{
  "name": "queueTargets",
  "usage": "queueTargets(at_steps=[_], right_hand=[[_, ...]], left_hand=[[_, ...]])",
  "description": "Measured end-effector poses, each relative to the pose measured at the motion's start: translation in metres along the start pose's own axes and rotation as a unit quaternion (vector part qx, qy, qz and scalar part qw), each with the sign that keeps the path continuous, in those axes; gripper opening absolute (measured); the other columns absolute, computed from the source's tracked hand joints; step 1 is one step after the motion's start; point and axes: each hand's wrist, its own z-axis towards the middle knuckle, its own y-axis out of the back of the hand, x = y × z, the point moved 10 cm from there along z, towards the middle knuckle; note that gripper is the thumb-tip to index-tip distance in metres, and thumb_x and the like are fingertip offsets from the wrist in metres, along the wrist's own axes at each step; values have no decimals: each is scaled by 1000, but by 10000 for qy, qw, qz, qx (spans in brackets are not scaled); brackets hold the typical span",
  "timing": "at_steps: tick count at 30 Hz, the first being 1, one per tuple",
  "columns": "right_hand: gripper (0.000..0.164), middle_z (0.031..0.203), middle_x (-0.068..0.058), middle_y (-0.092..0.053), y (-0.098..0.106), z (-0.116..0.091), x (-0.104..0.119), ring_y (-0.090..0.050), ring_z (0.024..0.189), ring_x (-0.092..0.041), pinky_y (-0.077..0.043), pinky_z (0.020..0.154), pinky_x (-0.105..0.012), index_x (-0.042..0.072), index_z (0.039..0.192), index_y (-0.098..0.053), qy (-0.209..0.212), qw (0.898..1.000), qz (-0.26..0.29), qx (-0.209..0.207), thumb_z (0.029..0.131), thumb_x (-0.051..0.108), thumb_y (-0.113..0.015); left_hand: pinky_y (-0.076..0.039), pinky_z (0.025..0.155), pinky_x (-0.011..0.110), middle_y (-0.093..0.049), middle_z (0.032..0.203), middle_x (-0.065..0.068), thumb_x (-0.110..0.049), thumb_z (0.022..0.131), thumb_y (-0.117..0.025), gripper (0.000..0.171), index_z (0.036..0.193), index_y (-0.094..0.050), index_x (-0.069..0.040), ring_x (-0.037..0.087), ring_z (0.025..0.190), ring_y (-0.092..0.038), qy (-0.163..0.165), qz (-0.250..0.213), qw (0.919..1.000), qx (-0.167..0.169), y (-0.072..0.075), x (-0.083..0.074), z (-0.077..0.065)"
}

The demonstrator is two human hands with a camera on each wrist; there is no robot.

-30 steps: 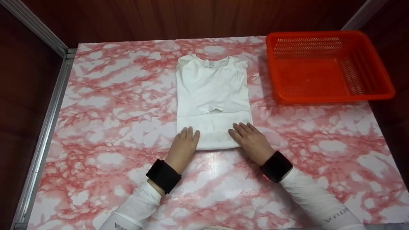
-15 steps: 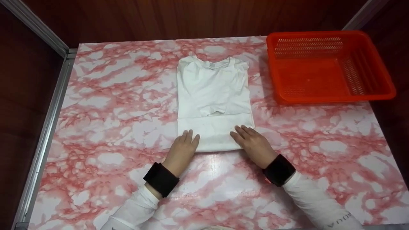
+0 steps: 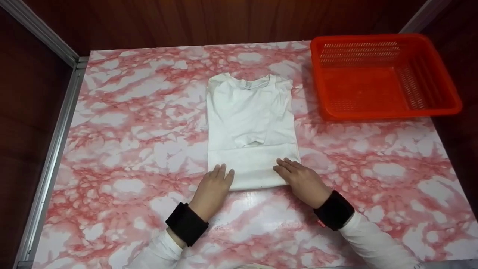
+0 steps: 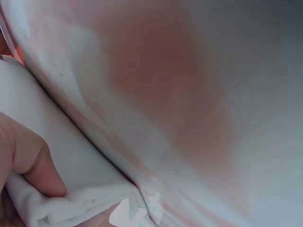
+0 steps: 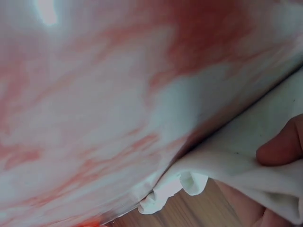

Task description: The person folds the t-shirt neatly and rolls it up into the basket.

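Observation:
A white T-shirt lies folded narrow on the table, its neckline and tag at the far end. Its bottom part is turned up into a flat band at the near end. My left hand grips the near left corner, fingers on top in the head view. In the left wrist view the thumb presses on the cloth, with a finger on the other side of its edge. Over the near right corner lies my right hand. The right wrist view shows cloth pinched between its thumb and fingers.
An orange-red plastic basket with slotted walls stands at the table's back right. Red-and-white marbled covering spreads over the table. Dark wood-look panels rise behind and at the sides, with a metal rail along the left.
Both hands have moved toward me, and the T-shirt has slid nearer with them. Its fold has stayed the same. The basket has not moved on the table.

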Motion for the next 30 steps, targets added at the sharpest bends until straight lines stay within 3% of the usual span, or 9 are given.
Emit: queueTargets(at_steps=[4, 11, 16, 22, 26, 30], right_hand=[[35, 115, -18, -58, -16, -14, -7, -57, 103, -30, -50, 78, -38, 4, 113, -56, 161, 9984, 135, 522, 80, -6, -54], [37, 113, -16, -60, -17, -17, -5, -59, 101, -28, -50, 77, -38, 5, 110, -59, -99, 9988, 114, 464, 75, -9, -58], [38, 114, -15, -60, -17, -21, 0, -59, 102, -27, -50, 78, -37, 6, 111, -58, -54, 9978, 129, 642, 75, -9, -57], [46, 115, -13, -59, -17, -30, 5, -59, 101, -26, -53, 67, -36, 7, 110, -58, -92, 9963, 376, 765, 66, -6, -66], [45, 115, -13, -59, -16, -39, 10, -60, 100, -25, -53, 58, -34, 8, 109, -58, -64, 9964, 369, 763, 66, 0, -70], [46, 115, -14, -59, -15, -46, 15, -60, 100, -25, -53, 57, -33, 6, 109, -57, 28, 9965, 442, 705, 65, -9, -63]], left_hand=[[-50, 71, 38, -59, 111, 21, 0, 77, -58, 33, 109, -60, -3, 33, 100, -58, -584, -166, 9981, -127, -13, 3, -10], [-51, 72, 36, -60, 111, 17, 0, 74, -60, 32, 106, -62, -6, 29, 100, -59, -211, 186, 9991, -313, -13, -2, -15], [-51, 69, 34, -62, 109, 17, -2, 75, -59, 29, 104, -62, -6, 28, 97, -60, -285, 272, 9986, -351, -11, -5, -20], [-51, 63, 32, -64, 103, 15, -1, 74, -59, 26, 100, -63, -6, 25, 92, -62, -492, 444, 9971, -384, -6, -12, -31], [-51, 64, 31, -64, 104, 13, 3, 71, -64, 30, 100, -63, -6, 23, 92, -63, -628, 411, 9970, -193, -4, -17, -37], [-52, 65, 30, -64, 105, 13, 1, 67, -70, 36, 102, -62, -5, 22, 93, -62, -702, 301, 9971, 62, -4, -21, -43]])
